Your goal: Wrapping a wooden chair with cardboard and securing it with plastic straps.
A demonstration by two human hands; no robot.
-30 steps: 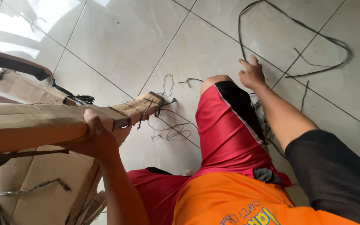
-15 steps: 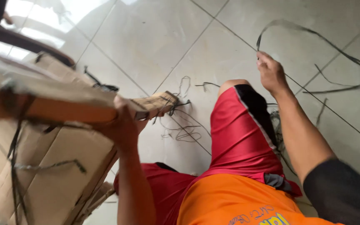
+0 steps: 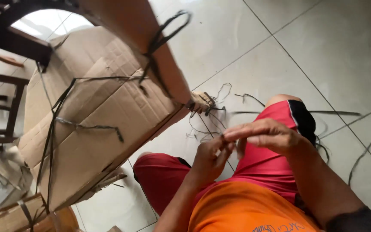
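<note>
Now both hands meet in front of the torso, above the red shorts; the left hand has let go of the cardboard-wrapped piece it held half a second ago, and the right hand has come in from the floor, where it was reaching toward the loose strands; the grip of the left hand is closed, thumb and fingers pinched together on what appears to be a thin dark strand, though the strand is too fine at the fingertips to confirm contact; the right hand shows its fingers together and extended, tips touching or just beside the left fingertips, and whether it clamps anything cannot be told; the strand runs from the fingertips up toward the tied end of the cardboard-wrapped frame, which leans tilted over the left knee and is no longer supported by either hand; dark straps cross the cardboard face, and one loop hangs off the upper wrapped member; a tangle of cut strands lies on the tiled floor just beyond the frame's end, with further pieces well apart to the right; judged from this shift, work has passed from holding the frame to handling a single strand with both hands; a dark wooden chair frame stands at the left edge.
</note>
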